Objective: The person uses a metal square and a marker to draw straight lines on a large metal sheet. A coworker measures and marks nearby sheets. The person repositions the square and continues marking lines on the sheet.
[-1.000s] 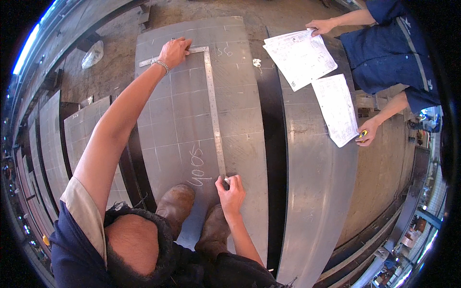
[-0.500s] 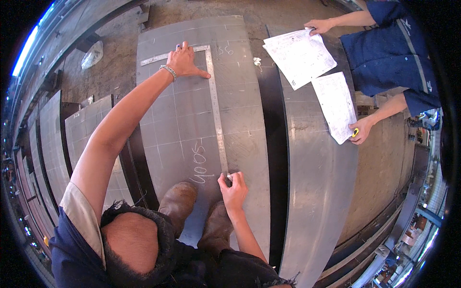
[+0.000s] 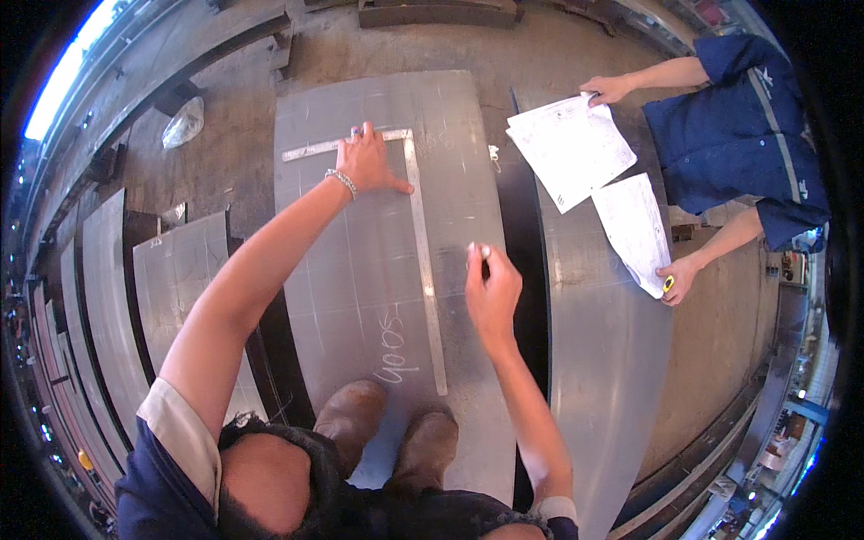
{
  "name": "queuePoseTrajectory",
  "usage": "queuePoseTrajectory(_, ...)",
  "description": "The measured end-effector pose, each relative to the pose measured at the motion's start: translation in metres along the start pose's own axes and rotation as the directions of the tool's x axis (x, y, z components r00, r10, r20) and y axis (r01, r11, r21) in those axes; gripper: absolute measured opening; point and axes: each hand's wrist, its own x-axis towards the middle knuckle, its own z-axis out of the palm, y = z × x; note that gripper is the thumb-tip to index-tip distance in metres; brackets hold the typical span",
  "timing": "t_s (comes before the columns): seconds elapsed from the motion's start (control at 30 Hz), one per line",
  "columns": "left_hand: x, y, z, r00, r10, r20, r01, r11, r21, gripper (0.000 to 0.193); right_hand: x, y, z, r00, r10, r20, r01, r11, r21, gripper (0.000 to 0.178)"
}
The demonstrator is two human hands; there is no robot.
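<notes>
A metal carpenter's square [image 3: 417,216] lies flat on a grey steel plate [image 3: 360,243]. My left hand [image 3: 364,166] presses on it near the corner, fingers spread, the thumb touching the long arm. To the right of that arm, my right hand [image 3: 493,292] is raised over the plate, thumb and fingers pinched on a small whitish piece of chalk [image 3: 485,252]. Faint chalk lines cross the plate, and chalk writing [image 3: 402,348] stands beside the long arm. My brown boots [image 3: 423,443] rest on the plate just below the square's lower end.
At the right a co-worker [image 3: 720,144] holds white drawing sheets [image 3: 573,148] and a yellow-and-black object [image 3: 669,283] over another long steel plate [image 3: 598,378]. A dark gap separates the plates. More plates [image 3: 184,297] lie at the left, near a crumpled plastic bag [image 3: 184,123].
My right hand has lifted off the square's lower end and moved up and right with the chalk. The left hand stays on the square. The whole view has shifted slightly.
</notes>
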Motion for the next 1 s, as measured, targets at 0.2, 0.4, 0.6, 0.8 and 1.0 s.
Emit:
queuePoseTrajectory(0.2, -0.001, 0.006, 0.005, 0.998, 0.024, -0.061, -0.024, 1.000, 0.004, 0.129, 0.077, -0.005, 0.057, 0.998, -0.054, -0.038, 0.053, 0.998, -0.018, 0.017)
queuePoseTrajectory(0.4, 0.000, 0.007, -0.008, 0.998, 0.009, 0.068, -0.008, 1.000, -0.017, 0.129, 0.109, -0.004, 0.108, 0.993, -0.108, 0.042, 0.113, 0.981, -0.156, 0.016)
queuePoseTrajectory(0.6, -0.002, 0.003, 0.003, 0.997, 0.038, -0.073, -0.039, 0.999, -0.011, 0.120, 0.121, -0.003, 0.133, 0.991, -0.130, 0.042, 0.135, 0.980, -0.148, 0.011)
queuePoseTrajectory(0.8, -0.003, 0.001, 0.007, 0.992, 0.062, -0.114, -0.062, 0.998, -0.002, 0.111, 0.125, 0.000, 0.137, 0.983, -0.174, 0.052, 0.179, 0.977, -0.116, 0.011)
queuePoseTrajectory(1.0, 0.002, -0.001, 0.014, 0.994, 0.037, -0.108, -0.032, 0.999, 0.042, 0.119, 0.121, -0.001, 0.121, 0.965, -0.190, 0.181, 0.217, 0.965, -0.145, 0.016)
